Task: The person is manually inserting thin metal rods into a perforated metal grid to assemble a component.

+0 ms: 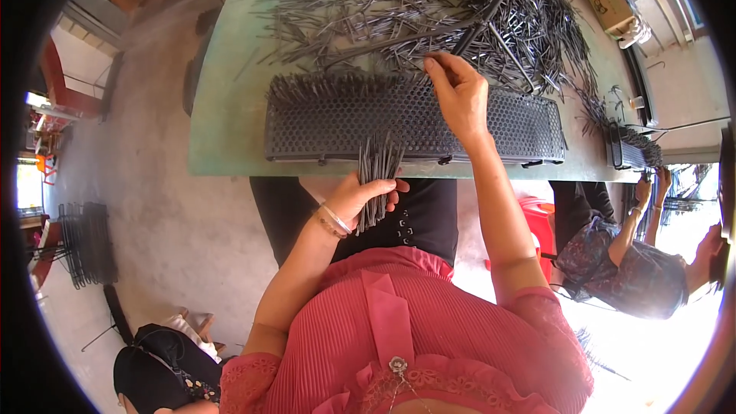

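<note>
My left hand (366,198) is wrapped round a bundle of thin dark strips (376,161), held upright at the table's near edge. In front of me lies a long black perforated tray (337,126), its face full of small round holes. Many strips (322,88) stand in the holes along its far left part, while its near and right parts show bare holes. Over the far edge of the tray, right of its middle, my right hand (461,96) has thumb and fingertips pinched together. Whatever sits in that pinch is too small to make out.
A large heap of loose strips (529,23) covers the far side of the green table (222,119). A dark metal stand (483,19) with spreading legs rises through it. To the right, another person (625,261) works at a second tray (629,149). A cardboard box (608,4) stands far right.
</note>
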Tool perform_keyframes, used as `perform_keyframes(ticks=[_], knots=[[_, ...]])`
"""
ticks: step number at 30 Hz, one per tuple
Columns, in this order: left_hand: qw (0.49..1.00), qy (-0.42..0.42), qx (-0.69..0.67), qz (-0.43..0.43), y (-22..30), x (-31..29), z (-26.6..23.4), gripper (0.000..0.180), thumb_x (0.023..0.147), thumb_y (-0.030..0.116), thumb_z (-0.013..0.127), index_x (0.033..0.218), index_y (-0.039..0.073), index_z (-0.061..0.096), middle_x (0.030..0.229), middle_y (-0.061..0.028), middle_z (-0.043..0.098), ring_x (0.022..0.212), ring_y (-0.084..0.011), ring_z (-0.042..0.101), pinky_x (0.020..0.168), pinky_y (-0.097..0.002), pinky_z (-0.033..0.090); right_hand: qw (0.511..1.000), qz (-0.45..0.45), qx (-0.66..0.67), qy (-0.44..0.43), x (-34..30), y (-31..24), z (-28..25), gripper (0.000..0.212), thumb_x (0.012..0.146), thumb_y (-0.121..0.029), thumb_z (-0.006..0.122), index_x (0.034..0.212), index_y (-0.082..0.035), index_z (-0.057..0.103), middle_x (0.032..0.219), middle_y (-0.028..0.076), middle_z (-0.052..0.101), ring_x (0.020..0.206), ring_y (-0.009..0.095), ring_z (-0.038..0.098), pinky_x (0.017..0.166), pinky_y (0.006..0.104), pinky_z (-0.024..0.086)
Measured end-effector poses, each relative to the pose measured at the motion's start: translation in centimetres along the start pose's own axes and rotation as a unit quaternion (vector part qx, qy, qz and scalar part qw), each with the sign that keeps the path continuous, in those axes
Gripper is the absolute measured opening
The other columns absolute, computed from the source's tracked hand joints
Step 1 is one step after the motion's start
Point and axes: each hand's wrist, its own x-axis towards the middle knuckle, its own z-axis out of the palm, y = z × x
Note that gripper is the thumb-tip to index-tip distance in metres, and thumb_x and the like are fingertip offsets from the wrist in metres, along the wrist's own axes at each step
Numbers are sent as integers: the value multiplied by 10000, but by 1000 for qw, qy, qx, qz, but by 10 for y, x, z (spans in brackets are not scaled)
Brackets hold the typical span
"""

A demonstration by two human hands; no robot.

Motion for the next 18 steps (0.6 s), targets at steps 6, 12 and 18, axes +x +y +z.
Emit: perform_keyframes(ticks=[6, 12, 18], knots=[[1000, -6, 27, 15, -6, 1, 0, 280, 824, 117, 605, 1077, 1, 576, 928, -112, 635, 764, -143, 621, 661, -268, 533, 980, -162, -116, 25, 6, 7, 13, 176, 838, -111, 648, 975, -1, 651, 814, 122, 637, 605, 229, 612, 556, 305, 474], [998, 25, -45, -42, -7, 0, 3, 290, 827, 133, 601, 1086, 5, 577, 963, -107, 637, 846, -187, 644, 722, -325, 550, 955, -227, -192, -12, 2, 15, 20, 214, 822, -111, 646, 1028, -56, 634, 807, 95, 622, 670, 312, 608, 586, 369, 495], [997, 55, -31, -39, -6, 0, 2, 266, 833, 137, 600, 1070, 20, 566, 959, -118, 651, 780, -183, 632, 664, -321, 544, 942, -265, -201, -33, 0, 22, 21, 169, 828, -107, 637, 984, -45, 658, 846, 92, 606, 692, 289, 612, 603, 355, 500]])
